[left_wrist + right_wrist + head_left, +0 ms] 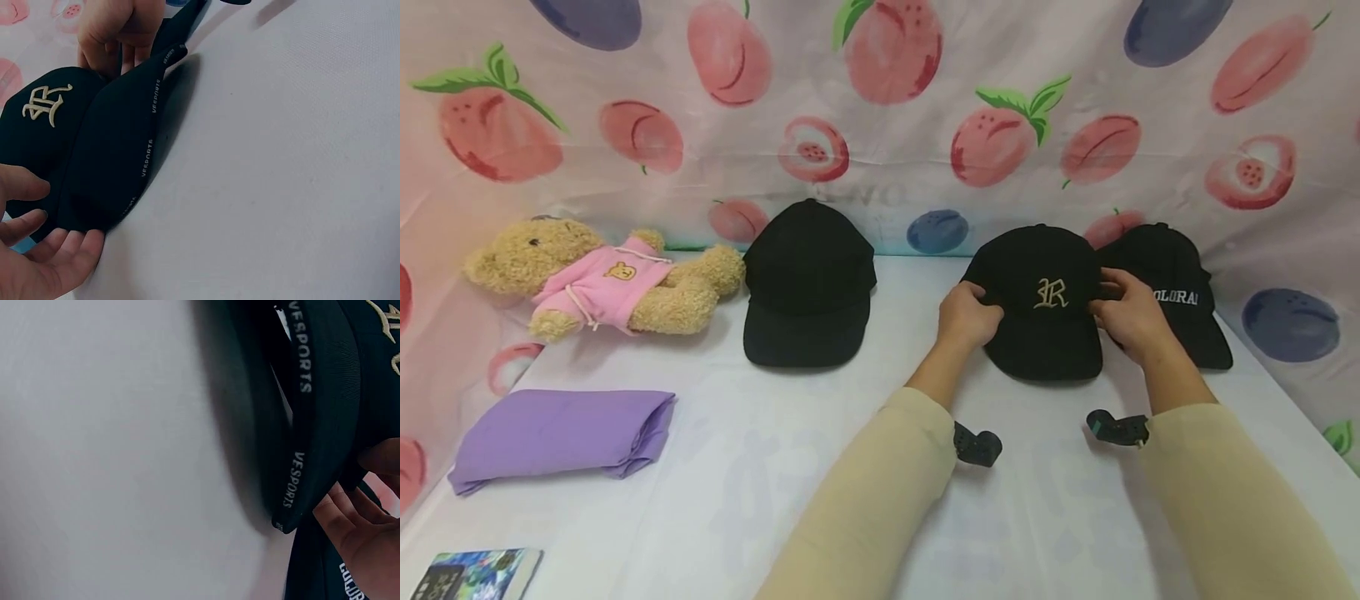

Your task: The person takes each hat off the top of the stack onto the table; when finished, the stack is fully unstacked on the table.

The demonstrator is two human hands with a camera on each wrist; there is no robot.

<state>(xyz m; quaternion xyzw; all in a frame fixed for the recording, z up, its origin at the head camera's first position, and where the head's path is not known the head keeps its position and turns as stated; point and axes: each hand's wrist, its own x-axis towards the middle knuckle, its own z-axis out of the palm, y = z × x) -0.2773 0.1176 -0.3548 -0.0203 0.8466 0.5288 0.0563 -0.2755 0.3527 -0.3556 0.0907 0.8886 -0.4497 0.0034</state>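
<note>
Pinches the R cap (1045, 333) by its 2 sides, between left hand (967, 318) and right hand (1131, 317). Has a plain cap (808, 283) and bear (602, 283) left of left hand, a lettered cap (1183, 271) beside right hand.

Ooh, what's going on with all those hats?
A person's left hand and right hand are holding a black cap with a gold R, one hand on each side. Another black cap with white letters is partly hidden behind it and the right hand. A plain black cap sits farther left, beside a teddy bear dressed in pink.
</note>
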